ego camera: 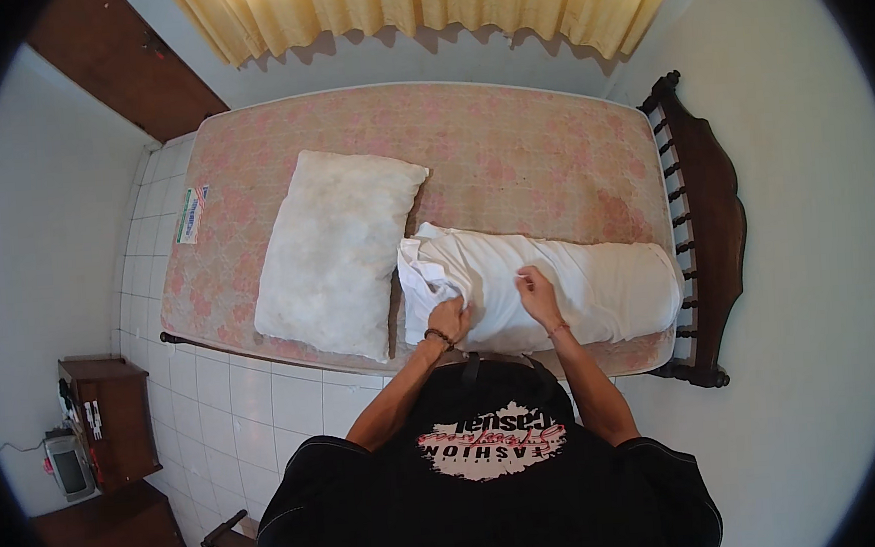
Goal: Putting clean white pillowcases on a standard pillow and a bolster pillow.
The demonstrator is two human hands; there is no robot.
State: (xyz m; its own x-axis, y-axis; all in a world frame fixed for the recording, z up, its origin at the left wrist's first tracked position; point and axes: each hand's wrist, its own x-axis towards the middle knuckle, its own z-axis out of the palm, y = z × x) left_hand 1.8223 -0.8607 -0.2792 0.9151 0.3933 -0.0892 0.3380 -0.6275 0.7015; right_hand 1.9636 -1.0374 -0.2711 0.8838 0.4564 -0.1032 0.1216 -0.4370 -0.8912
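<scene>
A pillow in a white pillowcase (pixel 581 280) lies lengthwise along the near edge of a floral mattress (pixel 519 140), its far end by the headboard. My left hand (pixel 450 319) is closed on the bunched hem at the case's left end, fingers partly hidden in the cloth. Over the middle of the case is my right hand (pixel 539 294), fingers loosely curled; whether it pinches any fabric cannot be told. Left of the case, a bare, stained white pillow (pixel 339 257) lies flat on the mattress.
A dark wooden headboard (pixel 709 234) stands at the right. Yellow curtains (pixel 421 4) hang beyond the bed. At the left are a brown door (pixel 124 59), a wooden cabinet (pixel 116 421), a small television (pixel 70 465) and white floor tiles (pixel 250 398).
</scene>
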